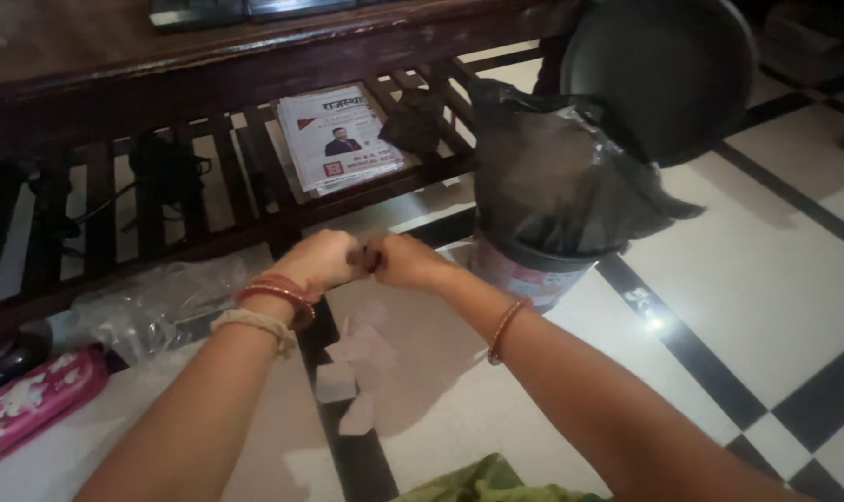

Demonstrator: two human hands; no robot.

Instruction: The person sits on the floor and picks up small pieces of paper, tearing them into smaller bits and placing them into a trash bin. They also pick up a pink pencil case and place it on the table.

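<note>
My left hand [322,260] and my right hand [402,260] are both closed and meet knuckle to knuckle above the floor, pinching a small dark thing [366,258] between them that I cannot make out. Bangles ring both wrists. Below the hands several small pale paper scraps [352,367] lie on the tiled floor. Just right of my right hand stands a waste bin [534,270] lined with a black plastic bag [552,177], its round dark lid [664,74] tipped up.
A dark wooden table [255,56] with a slatted lower shelf holds a stack of printed magazines [338,135] and dark cables [166,167]. A clear plastic bag [162,302] and a pink patterned pouch [27,404] lie at left. Green cloth [482,483] is at the bottom edge.
</note>
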